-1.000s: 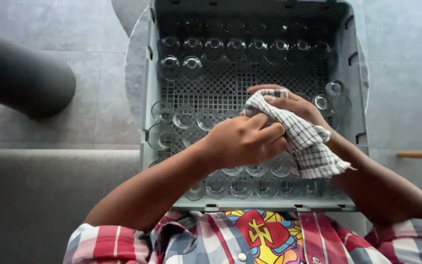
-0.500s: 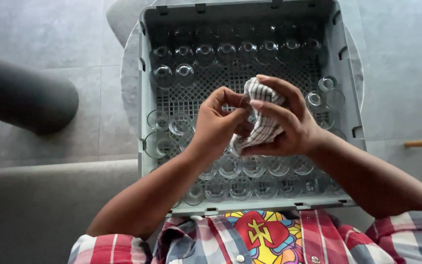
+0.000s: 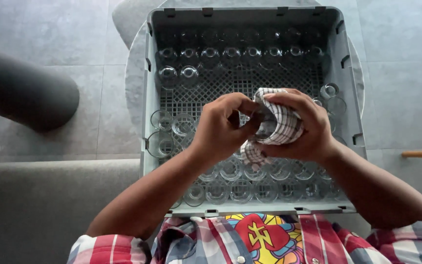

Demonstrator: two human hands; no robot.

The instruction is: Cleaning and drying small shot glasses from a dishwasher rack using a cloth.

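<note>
- A checked cloth (image 3: 277, 124), white with dark lines, is bunched up above the middle of a grey crate (image 3: 250, 112); whether a glass is wrapped inside it cannot be told.
- The right hand (image 3: 301, 129) is closed around the cloth from the right side, fingers curled over its top, with a loose corner of the cloth hanging below the palm.
- The left hand (image 3: 221, 129) is closed too, its fingertips and thumb pinching the left edge of the cloth, touching the right hand there.
- Both hands hang over the crate's grid floor, clear of the glasses below.
- Clear glasses stand in the crate: a row of glasses (image 3: 230, 53) along its far wall, a few glasses (image 3: 169, 129) by its left wall, two glasses (image 3: 333, 98) by its right wall, and near rows (image 3: 242, 183) at the edge closest to the person.
- The crate rests on a round pale table (image 3: 134, 83), whose rim shows past the crate's left and right walls.
- Left of the crate a dark rounded object (image 3: 20, 93) lies on the grey tiled floor (image 3: 401, 73).
- Below the crate's near edge shows the person's plaid shirt (image 3: 181, 242), open over a bright printed top (image 3: 262, 237).
</note>
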